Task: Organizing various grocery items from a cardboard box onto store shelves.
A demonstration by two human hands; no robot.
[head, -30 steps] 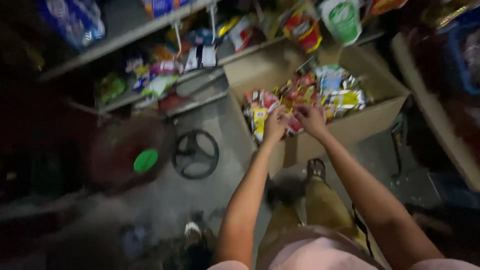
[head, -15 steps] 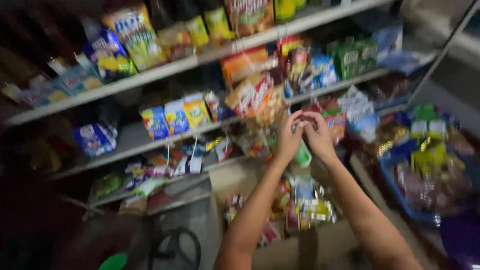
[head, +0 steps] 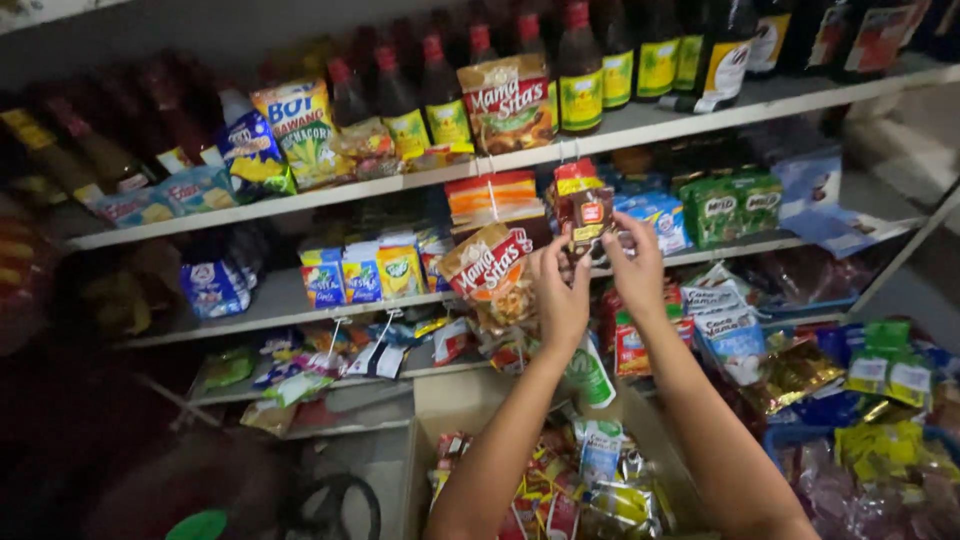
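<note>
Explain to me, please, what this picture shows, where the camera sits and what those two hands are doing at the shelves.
The camera is worn on a person's head and looks along their own bare arms. The left hand and right hand are raised to a small red and brown sachet that hangs from the edge of the top shelf, and both pinch it. Dark sauce bottles stand on that shelf. Snack packets sit on the middle shelf. Below, an open cardboard box holds more packets.

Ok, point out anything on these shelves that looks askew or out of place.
Nothing is spilled or damaged. The snack bags on the top shelf lean at angles against the bottles. Both hands, left hand and right hand, hold a red hanging sachet strip.
</note>
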